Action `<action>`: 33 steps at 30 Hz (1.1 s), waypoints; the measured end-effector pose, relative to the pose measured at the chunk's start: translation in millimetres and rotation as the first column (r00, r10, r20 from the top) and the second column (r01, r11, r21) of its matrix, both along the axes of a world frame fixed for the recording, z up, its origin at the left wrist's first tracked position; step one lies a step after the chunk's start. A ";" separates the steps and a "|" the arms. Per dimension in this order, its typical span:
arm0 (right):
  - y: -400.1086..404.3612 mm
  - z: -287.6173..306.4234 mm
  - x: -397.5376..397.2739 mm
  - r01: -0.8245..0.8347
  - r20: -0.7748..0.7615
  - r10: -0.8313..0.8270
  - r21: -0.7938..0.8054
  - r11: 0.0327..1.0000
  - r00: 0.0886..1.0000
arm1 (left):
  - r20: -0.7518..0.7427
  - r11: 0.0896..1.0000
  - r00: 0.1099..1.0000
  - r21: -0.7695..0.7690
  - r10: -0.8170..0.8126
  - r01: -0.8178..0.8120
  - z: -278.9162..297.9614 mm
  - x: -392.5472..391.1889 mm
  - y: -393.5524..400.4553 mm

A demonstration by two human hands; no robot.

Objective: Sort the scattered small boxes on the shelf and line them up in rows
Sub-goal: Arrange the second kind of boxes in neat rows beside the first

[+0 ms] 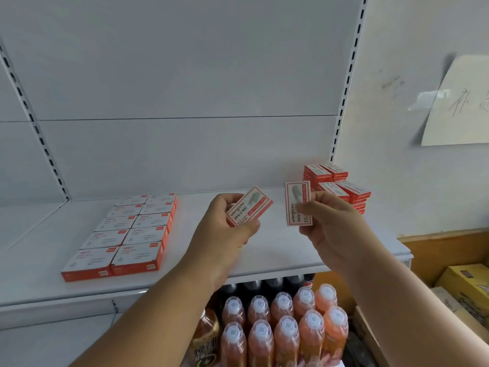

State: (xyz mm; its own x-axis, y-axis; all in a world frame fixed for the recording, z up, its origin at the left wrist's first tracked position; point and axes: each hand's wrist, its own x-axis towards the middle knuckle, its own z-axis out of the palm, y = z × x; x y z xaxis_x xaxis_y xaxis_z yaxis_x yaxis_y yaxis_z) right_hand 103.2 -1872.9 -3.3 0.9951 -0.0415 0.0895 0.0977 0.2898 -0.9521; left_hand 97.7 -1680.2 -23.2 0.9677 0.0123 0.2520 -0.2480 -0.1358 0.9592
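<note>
Hands over bare mid-shelf (277,250); left hand (225,234) pinches tilted box (250,206); right hand (333,229) pinches upright box (297,203).

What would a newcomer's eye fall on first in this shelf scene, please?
First, the two small red-and-white cardboard boxes held up mid-frame: one in the left hand, one in the right hand. Next, the neat double row of flat orange-edged boxes on the white shelf at left, and the stack of red boxes at back right.
</note>
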 end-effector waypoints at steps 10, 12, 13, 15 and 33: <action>-17.9 -3.6 7.4 -0.042 -0.060 0.037 -0.089 0.995 0.998 | 0.071 0.859 0.997 0.512 -0.035 -0.006 3.9 -10.3 14.1; -13.2 -7.5 7.4 -0.049 -0.087 0.042 -0.085 0.995 0.995 | 0.033 0.856 0.999 0.517 -0.033 0.011 1.2 -11.1 18.0; -10.1 -9.4 7.0 -0.060 -0.092 0.055 -0.058 0.996 0.994 | 0.023 0.860 0.999 0.510 -0.028 0.013 -0.2 -10.9 18.3; -4.1 -13.4 5.6 -0.089 -0.080 0.089 0.008 0.996 0.993 | 0.015 0.863 1.000 0.506 -0.014 0.005 -2.2 -9.6 17.7; -21.5 -13.4 11.1 -0.005 0.036 0.207 -0.981 0.193 0.978 | 0.025 0.500 0.999 0.866 -0.044 0.000 -7.3 -1.5 41.3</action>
State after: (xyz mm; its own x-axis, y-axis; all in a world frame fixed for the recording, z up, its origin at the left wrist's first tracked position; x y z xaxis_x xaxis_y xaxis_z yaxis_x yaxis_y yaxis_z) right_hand 114.4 -1894.4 -16.7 0.9542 0.2842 0.0930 0.2943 -0.8370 -0.4613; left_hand 96.2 -1639.0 -30.4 0.9537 -0.2541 0.1606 -0.2960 -0.8868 0.3548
